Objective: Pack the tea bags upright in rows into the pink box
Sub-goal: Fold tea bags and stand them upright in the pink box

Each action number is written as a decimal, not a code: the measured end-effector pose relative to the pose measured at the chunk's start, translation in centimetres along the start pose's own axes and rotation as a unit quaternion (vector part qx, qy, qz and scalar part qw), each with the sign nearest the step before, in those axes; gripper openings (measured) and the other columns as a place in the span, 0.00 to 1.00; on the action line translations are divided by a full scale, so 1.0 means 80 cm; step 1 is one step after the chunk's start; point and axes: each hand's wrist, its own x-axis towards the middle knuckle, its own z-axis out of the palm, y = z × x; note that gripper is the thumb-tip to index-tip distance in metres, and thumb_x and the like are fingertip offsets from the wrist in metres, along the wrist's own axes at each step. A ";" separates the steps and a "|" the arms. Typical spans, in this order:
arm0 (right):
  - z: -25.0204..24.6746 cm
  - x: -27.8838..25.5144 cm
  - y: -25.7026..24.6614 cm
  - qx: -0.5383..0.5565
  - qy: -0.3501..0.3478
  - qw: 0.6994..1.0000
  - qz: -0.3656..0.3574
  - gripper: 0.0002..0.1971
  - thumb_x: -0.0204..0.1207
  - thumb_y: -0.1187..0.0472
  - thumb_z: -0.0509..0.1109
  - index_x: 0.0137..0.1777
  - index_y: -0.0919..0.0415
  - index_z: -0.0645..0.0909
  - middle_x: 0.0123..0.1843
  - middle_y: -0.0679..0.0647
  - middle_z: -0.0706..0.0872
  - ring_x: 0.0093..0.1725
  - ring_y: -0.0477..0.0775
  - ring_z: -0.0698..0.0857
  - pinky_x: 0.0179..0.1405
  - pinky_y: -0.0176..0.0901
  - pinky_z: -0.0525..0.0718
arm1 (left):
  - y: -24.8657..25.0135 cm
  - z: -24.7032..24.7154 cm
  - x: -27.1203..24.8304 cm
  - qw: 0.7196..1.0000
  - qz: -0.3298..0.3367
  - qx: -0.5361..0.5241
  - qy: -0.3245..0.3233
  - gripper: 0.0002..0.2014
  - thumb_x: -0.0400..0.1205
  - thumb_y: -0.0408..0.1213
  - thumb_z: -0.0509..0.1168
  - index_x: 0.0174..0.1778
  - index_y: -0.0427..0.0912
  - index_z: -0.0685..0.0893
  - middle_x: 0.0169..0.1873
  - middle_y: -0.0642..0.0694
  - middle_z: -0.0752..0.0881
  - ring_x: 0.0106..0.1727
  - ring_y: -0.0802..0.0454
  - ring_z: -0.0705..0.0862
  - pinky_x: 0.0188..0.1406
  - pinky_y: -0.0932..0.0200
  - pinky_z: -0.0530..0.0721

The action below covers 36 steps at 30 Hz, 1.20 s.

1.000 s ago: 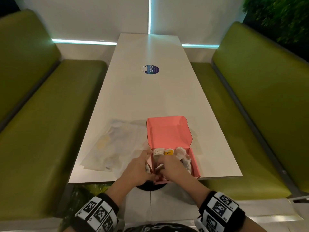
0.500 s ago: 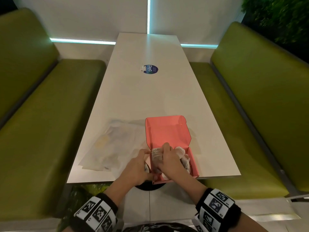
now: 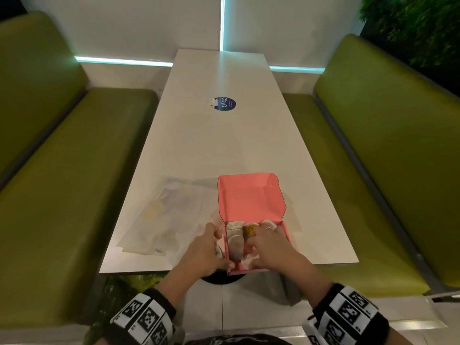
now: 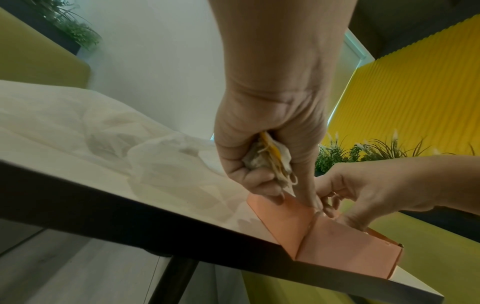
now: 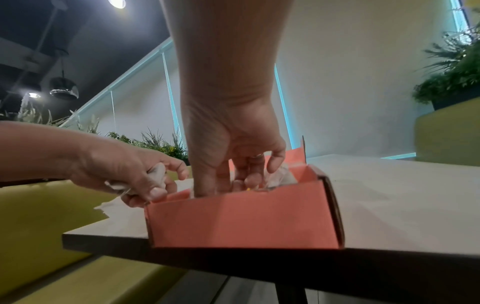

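Left hand (image 4: 270, 156) clutching spare bags (image 4: 270, 162) beside box (image 5: 244, 222), lower centre; right hand (image 3: 271, 245) fingers down among packed bags (image 3: 235, 241).

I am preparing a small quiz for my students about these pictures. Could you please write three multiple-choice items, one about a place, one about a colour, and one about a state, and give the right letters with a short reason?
1. Where does the pink box stand on the table?
A. at the far end by the wall
B. at the near edge, close to the person
C. on the green bench

2. What colour is the round sticker on the table?
A. red
B. yellow
C. dark blue

3. What is the left hand doing?
A. holding a bunch of tea bags
B. lying flat and empty on the table
C. closing the lid

Answers:
1 B: the box's front wall sits at the table edge, by the wrists.
2 C: the head view shows it dark blue.
3 A: the left wrist view shows the fingers curled round bags.
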 end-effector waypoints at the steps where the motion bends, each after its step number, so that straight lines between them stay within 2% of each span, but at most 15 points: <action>1: 0.001 0.001 -0.001 -0.019 0.000 1.000 0.005 0.19 0.74 0.49 0.70 0.64 0.51 0.80 0.68 0.54 0.73 0.72 0.60 0.66 0.68 0.59 0.64 | 0.000 0.000 -0.001 1.000 0.000 0.002 0.000 0.33 0.66 0.45 0.80 0.56 0.49 0.64 0.37 0.49 0.78 0.37 0.55 0.77 0.37 0.60 0.78; 5: 0.007 0.004 0.003 -0.032 0.008 0.999 0.020 0.17 0.77 0.60 0.68 0.65 0.53 0.78 0.69 0.55 0.73 0.74 0.59 0.65 0.69 0.58 0.63 | 0.000 -0.001 -0.002 1.000 0.002 0.004 0.002 0.33 0.66 0.45 0.79 0.56 0.49 0.63 0.39 0.49 0.78 0.38 0.55 0.77 0.37 0.61 0.77; 9: -0.004 -0.001 0.024 0.043 0.038 0.998 0.018 0.04 0.78 0.57 0.65 0.41 0.51 0.78 0.57 0.51 0.78 0.60 0.54 0.75 0.62 0.50 0.69 | -0.001 -0.001 -0.002 1.000 -0.005 0.008 0.010 0.34 0.64 0.47 0.80 0.56 0.49 0.64 0.45 0.49 0.79 0.44 0.53 0.80 0.43 0.57 0.82; 11: -0.014 -0.006 0.036 0.124 0.041 0.991 0.033 0.14 0.75 0.60 0.67 0.30 0.48 0.67 0.44 0.48 0.78 0.48 0.50 0.77 0.53 0.44 0.71 | -0.001 -0.002 -0.004 1.000 -0.004 0.008 0.015 0.35 0.63 0.48 0.80 0.56 0.49 0.64 0.47 0.49 0.80 0.47 0.51 0.80 0.46 0.56 0.82; 13: -0.024 -0.011 0.047 0.215 0.054 0.974 0.053 0.14 0.72 0.62 0.68 0.31 0.48 0.67 0.36 0.46 0.76 0.42 0.49 0.77 0.43 0.38 0.72 | 0.000 -0.003 -0.004 1.000 0.006 0.011 0.023 0.34 0.62 0.49 0.81 0.55 0.49 0.66 0.47 0.50 0.80 0.47 0.51 0.80 0.46 0.55 0.82; 15: -0.032 -0.018 0.053 0.296 0.084 0.949 0.074 0.08 0.71 0.63 0.71 0.39 0.53 0.73 0.38 0.49 0.79 0.40 0.49 0.77 0.36 0.32 0.73 | 0.001 -0.004 -0.004 0.999 0.026 0.021 0.035 0.30 0.62 0.52 0.80 0.51 0.51 0.70 0.46 0.51 0.80 0.45 0.53 0.80 0.41 0.60 0.80; 19: -0.034 -0.021 0.056 0.356 0.092 0.927 0.071 0.10 0.73 0.63 0.71 0.52 0.53 0.77 0.41 0.48 0.81 0.41 0.47 0.79 0.38 0.31 0.76 | 0.010 -0.006 0.000 0.992 0.081 0.015 0.091 0.15 0.71 0.51 0.74 0.47 0.53 0.79 0.43 0.55 0.78 0.43 0.57 0.78 0.37 0.69 0.72; 21: -0.033 -0.020 0.056 0.322 0.075 0.941 0.069 0.04 0.77 0.58 0.68 0.43 0.48 0.78 0.40 0.44 0.81 0.41 0.43 0.79 0.38 0.29 0.73 | 0.016 -0.006 0.000 0.988 0.113 -0.001 0.108 0.10 0.74 0.49 0.72 0.49 0.53 0.84 0.42 0.58 0.77 0.43 0.59 0.78 0.38 0.73 0.71; 23: -0.031 -0.020 0.054 0.288 0.056 0.954 0.066 0.16 0.80 0.56 0.65 0.31 0.41 0.70 0.33 0.39 0.76 0.35 0.38 0.75 0.34 0.26 0.67 | 0.022 -0.005 0.000 0.984 0.136 -0.008 0.110 0.09 0.76 0.47 0.71 0.51 0.53 0.86 0.44 0.58 0.78 0.43 0.61 0.78 0.40 0.77 0.71; 26: -0.033 -0.023 0.056 0.253 0.030 0.964 0.070 0.19 0.82 0.54 0.62 0.28 0.41 0.67 0.30 0.42 0.73 0.32 0.40 0.72 0.32 0.29 0.65 | 0.024 -0.003 -0.001 0.983 0.145 -0.014 0.114 0.09 0.77 0.44 0.71 0.52 0.52 0.87 0.46 0.58 0.79 0.47 0.60 0.80 0.42 0.79 0.71; 28: -0.036 -0.025 0.062 0.246 0.032 0.966 0.077 0.15 0.81 0.55 0.64 0.32 0.46 0.78 0.34 0.47 0.80 0.34 0.42 0.75 0.34 0.31 0.68 | 0.022 -0.002 -0.001 0.982 0.149 -0.013 0.117 0.10 0.77 0.42 0.71 0.53 0.51 0.87 0.46 0.59 0.80 0.48 0.60 0.81 0.42 0.80 0.70; 30: -0.036 -0.024 0.069 0.273 0.138 0.947 0.099 0.07 0.79 0.60 0.67 0.47 0.58 0.88 0.44 0.53 0.88 0.39 0.45 0.78 0.41 0.32 0.73 | 0.021 -0.002 -0.003 0.982 0.148 -0.014 0.119 0.10 0.77 0.42 0.71 0.54 0.50 0.86 0.46 0.58 0.81 0.48 0.60 0.81 0.42 0.80 0.70; 33: -0.038 -0.028 0.074 0.372 0.364 0.843 0.137 0.03 0.74 0.64 0.74 0.46 0.60 0.88 0.41 0.52 0.89 0.33 0.41 0.80 0.34 0.19 0.72 | 0.019 -0.004 -0.004 0.979 0.154 -0.023 0.132 0.10 0.76 0.41 0.72 0.53 0.50 0.86 0.45 0.58 0.82 0.47 0.61 0.81 0.41 0.80 0.71; 34: -0.042 -0.030 0.074 0.388 0.357 0.840 0.127 0.03 0.73 0.64 0.75 0.45 0.59 0.88 0.41 0.51 0.88 0.34 0.41 0.81 0.34 0.19 0.73 | 0.019 -0.004 -0.004 0.978 0.158 -0.026 0.137 0.10 0.76 0.41 0.72 0.53 0.50 0.86 0.45 0.58 0.82 0.46 0.61 0.81 0.41 0.81 0.71; 36: -0.043 -0.034 0.065 0.359 0.181 0.913 0.065 0.06 0.73 0.67 0.74 0.44 0.54 0.87 0.44 0.46 0.86 0.41 0.44 0.82 0.41 0.23 0.77 | 0.020 -0.005 -0.004 0.974 0.167 -0.040 0.146 0.10 0.76 0.40 0.72 0.53 0.50 0.87 0.45 0.59 0.81 0.47 0.62 0.80 0.43 0.81 0.71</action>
